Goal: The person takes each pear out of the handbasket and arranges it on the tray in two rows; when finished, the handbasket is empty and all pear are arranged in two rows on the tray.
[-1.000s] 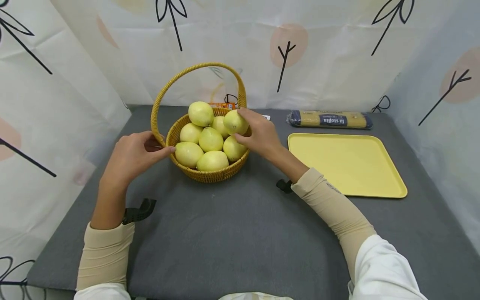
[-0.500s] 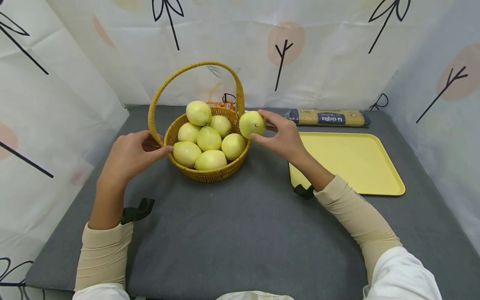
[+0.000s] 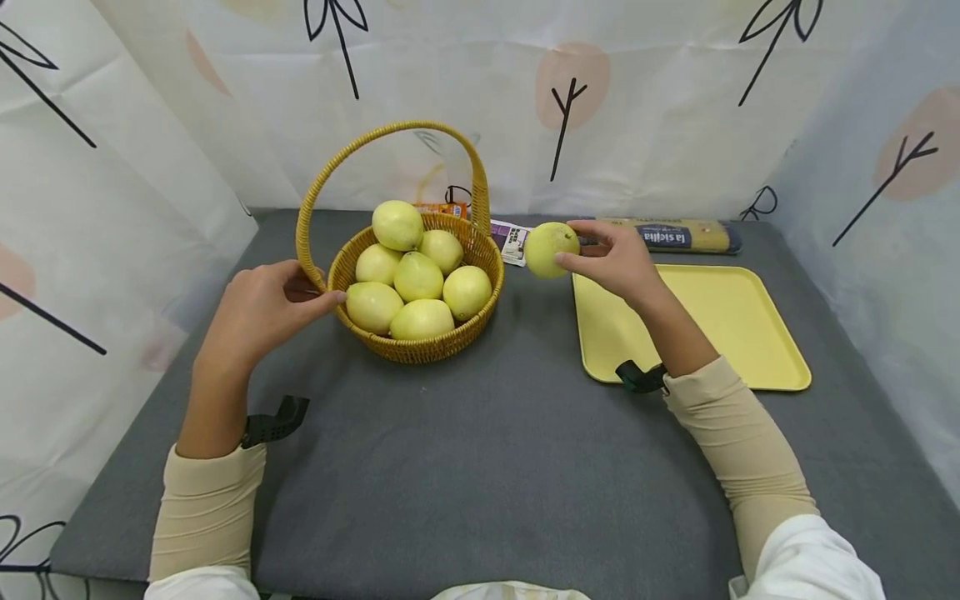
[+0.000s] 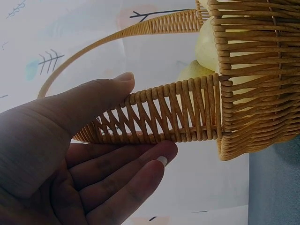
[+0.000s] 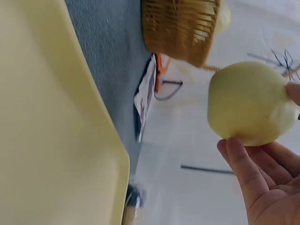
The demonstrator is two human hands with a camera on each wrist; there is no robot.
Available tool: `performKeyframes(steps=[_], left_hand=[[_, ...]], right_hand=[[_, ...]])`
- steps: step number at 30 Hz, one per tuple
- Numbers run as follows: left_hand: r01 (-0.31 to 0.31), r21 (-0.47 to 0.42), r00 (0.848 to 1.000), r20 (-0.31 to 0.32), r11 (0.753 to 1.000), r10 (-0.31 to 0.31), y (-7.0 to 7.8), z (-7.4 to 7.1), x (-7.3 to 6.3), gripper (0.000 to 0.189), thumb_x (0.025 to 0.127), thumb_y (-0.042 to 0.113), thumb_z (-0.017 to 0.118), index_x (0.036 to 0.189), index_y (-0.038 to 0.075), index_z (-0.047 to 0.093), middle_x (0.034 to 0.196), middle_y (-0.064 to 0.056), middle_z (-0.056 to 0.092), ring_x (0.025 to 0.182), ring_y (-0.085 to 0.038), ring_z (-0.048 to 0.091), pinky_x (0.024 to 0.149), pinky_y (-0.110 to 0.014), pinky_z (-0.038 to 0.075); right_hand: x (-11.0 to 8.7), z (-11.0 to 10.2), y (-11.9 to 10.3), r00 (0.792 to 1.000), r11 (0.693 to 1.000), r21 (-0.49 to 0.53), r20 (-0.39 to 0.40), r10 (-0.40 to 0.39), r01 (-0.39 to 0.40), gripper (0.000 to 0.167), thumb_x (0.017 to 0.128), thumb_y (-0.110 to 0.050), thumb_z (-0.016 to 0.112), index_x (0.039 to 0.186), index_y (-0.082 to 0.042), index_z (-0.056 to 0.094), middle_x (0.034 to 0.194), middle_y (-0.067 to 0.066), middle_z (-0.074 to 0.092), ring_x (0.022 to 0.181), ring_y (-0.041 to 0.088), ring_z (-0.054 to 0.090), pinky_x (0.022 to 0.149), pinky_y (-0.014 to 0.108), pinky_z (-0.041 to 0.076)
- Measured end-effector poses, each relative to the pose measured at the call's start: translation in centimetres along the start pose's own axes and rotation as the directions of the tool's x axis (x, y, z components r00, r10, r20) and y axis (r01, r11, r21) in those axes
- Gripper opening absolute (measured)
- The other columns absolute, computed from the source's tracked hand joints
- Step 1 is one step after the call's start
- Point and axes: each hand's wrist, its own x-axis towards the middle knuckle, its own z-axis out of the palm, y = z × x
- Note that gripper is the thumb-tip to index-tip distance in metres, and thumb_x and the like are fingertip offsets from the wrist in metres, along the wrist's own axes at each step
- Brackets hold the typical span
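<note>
A wicker basket point(image 3: 420, 350) with a tall arched handle point(image 3: 393, 129) stands at the back, left of centre, heaped with several pale yellow-green fruits point(image 3: 418, 277). My left hand point(image 3: 262, 308) grips the base of the handle; the left wrist view shows the thumb on one face of the weave point(image 4: 154, 112) and fingers against the other. Held in the air to the right of the basket is one round pale yellow-green fruit point(image 3: 550, 250), pinched between the thumb and fingers of my right hand point(image 3: 618, 258). Its kind is unclear. This fruit is above the tray's back left corner.
A flat yellow tray point(image 3: 720, 325) lies on the grey table on the right. Behind it is a pack of pasta point(image 3: 686, 236), partly covered by the right hand. A purple and white packet point(image 3: 512, 242) and an orange packet point(image 3: 450, 210) lie behind the basket, near the cloth backdrop point(image 3: 645, 125).
My right hand has lifted the fruit from the basket's right side and carried it rightward toward the tray. The purple and white packet has come into view. My left hand stays on the handle.
</note>
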Motion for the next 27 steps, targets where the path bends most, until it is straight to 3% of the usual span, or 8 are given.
performKeyframes(steps=[4, 13, 19, 27], left_hand=[[-0.007, 0.001, 1.000, -0.005, 1.000, 0.007, 0.0, 0.0, 0.0, 0.045, 0.090, 0.047, 0.074, 0.104, 0.005, 0.069, 0.098, -0.013, 0.073, 0.091, -0.028, 0.067, 0.076, -0.049, 0.053], [-0.005, -0.004, 1.000, 0.004, 1.000, 0.005, -0.1, 0.1, 0.0, 0.044, 0.090, 0.045, 0.074, 0.106, 0.004, 0.068, 0.100, -0.015, 0.073, 0.093, -0.029, 0.067, 0.076, -0.049, 0.053], [0.002, -0.001, 1.000, 0.008, 1.000, -0.002, -0.1, 0.2, 0.0, 0.044, 0.091, 0.044, 0.074, 0.106, 0.003, 0.068, 0.100, -0.016, 0.073, 0.094, -0.030, 0.067, 0.076, -0.050, 0.053], [0.004, -0.011, 1.000, 0.012, 1.000, -0.003, 0.0, 0.2, 0.0, 0.045, 0.091, 0.043, 0.074, 0.108, 0.002, 0.068, 0.102, -0.017, 0.073, 0.095, -0.031, 0.068, 0.077, -0.051, 0.053]], right_hand=[[-0.2, -1.7, 0.8, 0.998, 0.999, -0.023, -0.031, 0.046, -0.046, 0.061, 0.088, -0.029, 0.080, 0.141, -0.009, 0.059, 0.145, 0.009, 0.050, 0.121, 0.030, 0.061, 0.096, 0.042, 0.052], [-0.5, -4.3, 3.0, 0.989, 0.977, -0.158, 0.008, 0.146, -0.143, 0.066, 0.089, -0.033, 0.079, 0.144, -0.007, 0.054, 0.145, 0.016, 0.050, 0.128, 0.035, 0.053, 0.101, 0.052, 0.046], [-0.4, -4.8, 3.3, 0.982, 0.956, -0.234, 0.020, 0.189, -0.179, 0.072, 0.089, -0.037, 0.077, 0.147, -0.004, 0.050, 0.150, 0.019, 0.044, 0.139, 0.039, 0.038, 0.104, 0.059, 0.039], [0.0, -4.8, 4.0, 0.969, 0.936, -0.268, 0.031, 0.244, -0.227, 0.073, 0.090, -0.040, 0.075, 0.146, -0.001, 0.050, 0.149, 0.022, 0.045, 0.141, 0.040, 0.035, 0.108, 0.059, 0.035]])
